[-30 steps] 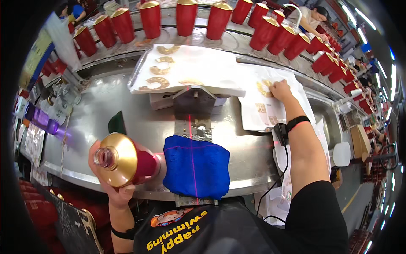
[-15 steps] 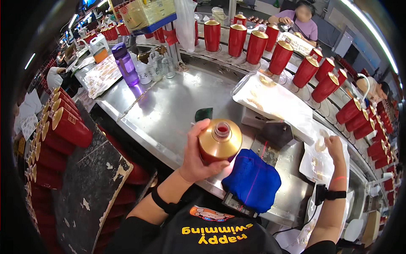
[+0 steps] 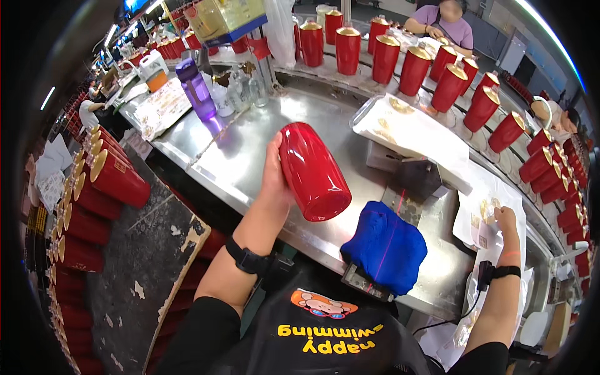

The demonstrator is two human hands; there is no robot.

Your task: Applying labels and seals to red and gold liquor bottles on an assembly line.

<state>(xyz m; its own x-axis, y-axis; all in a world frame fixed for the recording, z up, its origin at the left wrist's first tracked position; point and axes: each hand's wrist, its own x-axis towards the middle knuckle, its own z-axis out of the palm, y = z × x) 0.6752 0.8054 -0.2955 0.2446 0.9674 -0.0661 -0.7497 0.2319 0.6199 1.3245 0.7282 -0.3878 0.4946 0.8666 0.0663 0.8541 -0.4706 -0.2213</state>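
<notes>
A glossy red bottle [image 3: 312,172] is held over the steel bench by my left hand [image 3: 273,172], fingers closed round its far side. It is tilted, with its rounded base toward me and its neck end hidden from view. To the right, my right hand [image 3: 507,223] touches a white sheet [image 3: 465,215] bearing gold decals [image 3: 486,211]. Its fingers are drawn together at the decals; whatever they pinch is too small to make out. Between my arms, a blue cloth [image 3: 384,247] covers a low stand crossed by a thin red light line.
Behind the cloth stands a dark block-shaped device [image 3: 415,180]. A white-lined tray [image 3: 412,134] lies farther back. Red bottles with gold shoulders [image 3: 415,69] line the curved conveyor. A purple drinking bottle [image 3: 195,94] stands at the back left. More red bottles [image 3: 119,178] crowd a worn board at left.
My left hand has turned the bottle from its gold neck facing up to its red base facing me. My right hand stays at the sheet, its fingers now at the gold decals. The view has shifted slightly.
</notes>
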